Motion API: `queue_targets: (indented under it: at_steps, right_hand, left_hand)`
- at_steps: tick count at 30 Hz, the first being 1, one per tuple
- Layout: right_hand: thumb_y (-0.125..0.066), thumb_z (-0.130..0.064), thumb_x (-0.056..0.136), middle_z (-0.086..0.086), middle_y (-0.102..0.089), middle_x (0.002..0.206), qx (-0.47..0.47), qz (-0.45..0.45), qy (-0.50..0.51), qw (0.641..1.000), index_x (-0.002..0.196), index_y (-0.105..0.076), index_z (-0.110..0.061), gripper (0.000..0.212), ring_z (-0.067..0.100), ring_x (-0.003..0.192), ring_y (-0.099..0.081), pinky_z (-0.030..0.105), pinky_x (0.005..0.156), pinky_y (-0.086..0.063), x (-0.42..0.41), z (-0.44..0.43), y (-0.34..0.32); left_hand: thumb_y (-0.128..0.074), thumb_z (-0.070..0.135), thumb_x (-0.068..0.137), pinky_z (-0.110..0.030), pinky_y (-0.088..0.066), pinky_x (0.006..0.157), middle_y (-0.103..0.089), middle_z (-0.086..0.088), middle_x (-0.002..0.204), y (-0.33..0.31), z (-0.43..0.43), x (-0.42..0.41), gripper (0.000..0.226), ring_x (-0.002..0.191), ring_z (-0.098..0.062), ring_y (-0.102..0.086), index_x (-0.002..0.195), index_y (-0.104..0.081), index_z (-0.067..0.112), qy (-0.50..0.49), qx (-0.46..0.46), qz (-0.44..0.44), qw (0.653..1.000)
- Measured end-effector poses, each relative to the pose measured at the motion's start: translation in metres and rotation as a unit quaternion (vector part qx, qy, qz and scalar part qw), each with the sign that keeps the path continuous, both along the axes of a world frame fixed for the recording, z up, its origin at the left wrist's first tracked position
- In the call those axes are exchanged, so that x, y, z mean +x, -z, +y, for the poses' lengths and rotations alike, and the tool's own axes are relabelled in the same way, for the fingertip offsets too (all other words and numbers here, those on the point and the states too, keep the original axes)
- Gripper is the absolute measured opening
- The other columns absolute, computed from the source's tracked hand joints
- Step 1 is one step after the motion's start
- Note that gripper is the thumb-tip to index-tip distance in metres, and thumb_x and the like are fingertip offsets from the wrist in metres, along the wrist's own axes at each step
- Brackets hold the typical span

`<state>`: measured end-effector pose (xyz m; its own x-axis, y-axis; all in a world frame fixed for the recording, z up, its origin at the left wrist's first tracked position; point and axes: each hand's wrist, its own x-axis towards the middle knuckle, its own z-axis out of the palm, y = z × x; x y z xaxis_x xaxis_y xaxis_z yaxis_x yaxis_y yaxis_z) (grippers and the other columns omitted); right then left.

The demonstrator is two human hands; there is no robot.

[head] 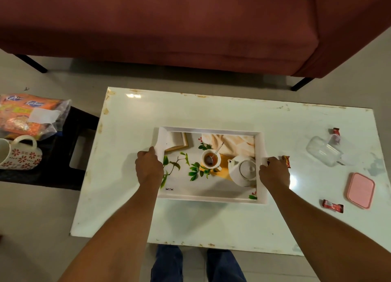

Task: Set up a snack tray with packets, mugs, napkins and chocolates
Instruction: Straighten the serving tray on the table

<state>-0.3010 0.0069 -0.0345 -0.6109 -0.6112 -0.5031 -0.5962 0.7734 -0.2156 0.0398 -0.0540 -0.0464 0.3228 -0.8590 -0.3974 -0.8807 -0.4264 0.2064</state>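
Observation:
A white tray [211, 129] with a printed teapot-and-cup picture lies in the middle of the white table [211, 110]. My left hand [148, 167] grips its left handle and my right hand [274, 171] grips its right handle. Nothing real lies in the tray. Red chocolates sit on the table: one [286, 161] just right of my right hand, one [332, 205] at the front right, one [336, 131] at the far right. Orange snack packets in a clear bag [27, 114] and a floral mug [20, 153] rest on a black stool at the left.
A clear plastic box [324, 151] and its pink lid [360, 190] lie on the table's right side. The black stool [69, 144] stands left of the table. A maroon sofa [169, 27] fills the far side. My legs are below the table's near edge.

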Motion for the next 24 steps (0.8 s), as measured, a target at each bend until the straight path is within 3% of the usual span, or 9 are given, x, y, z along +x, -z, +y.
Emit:
queue_targets:
  at_steps: [7,12,18,24]
  right_hand:
    - [-0.057,-0.015,0.093,0.017,-0.057,0.131,0.008,-0.006,0.0,1.0,0.125,-0.061,-0.006,0.034,0.038,0.106,-0.062,0.041,0.085,-0.051,-0.003,0.005,-0.001]
    - [-0.065,-0.02,0.09,0.026,-0.046,0.133,-0.005,0.037,-0.013,0.999,0.129,-0.054,0.0,0.045,0.047,0.117,-0.053,0.049,0.09,-0.049,0.004,0.003,-0.019]
    - [-0.063,-0.021,0.094,0.024,-0.046,0.132,-0.091,0.016,-0.147,0.985,0.131,-0.057,-0.002,0.042,0.048,0.116,-0.053,0.05,0.094,-0.049,0.062,-0.05,-0.11]
    - [-0.054,-0.027,0.1,0.014,-0.052,0.136,-0.226,-0.049,-0.328,0.916,0.13,-0.062,-0.009,0.036,0.035,0.115,-0.058,0.041,0.093,-0.048,0.188,-0.098,-0.255]
  left_hand:
    - [-0.049,0.007,0.099,-0.042,-0.05,0.091,-0.055,-0.02,0.126,0.005,-0.001,-0.002,0.037,0.113,-0.039,-0.058,0.135,-0.055,0.009,0.003,-0.006,0.01,1.0]
    - [-0.042,0.023,0.104,-0.043,-0.041,0.105,-0.045,-0.016,0.147,-0.019,0.002,-0.002,0.053,0.133,-0.035,-0.041,0.154,-0.033,0.012,0.023,-0.033,-0.001,0.999]
    - [-0.038,0.034,0.105,-0.039,-0.038,0.11,-0.043,-0.009,0.151,-0.124,-0.013,0.024,0.052,0.14,-0.027,-0.036,0.152,-0.037,0.015,0.05,-0.121,-0.011,0.991]
    - [-0.038,0.035,0.104,-0.042,-0.039,0.104,-0.054,-0.013,0.139,-0.274,-0.002,0.068,0.046,0.128,-0.031,-0.046,0.141,-0.05,0.01,0.041,-0.22,-0.042,0.974]
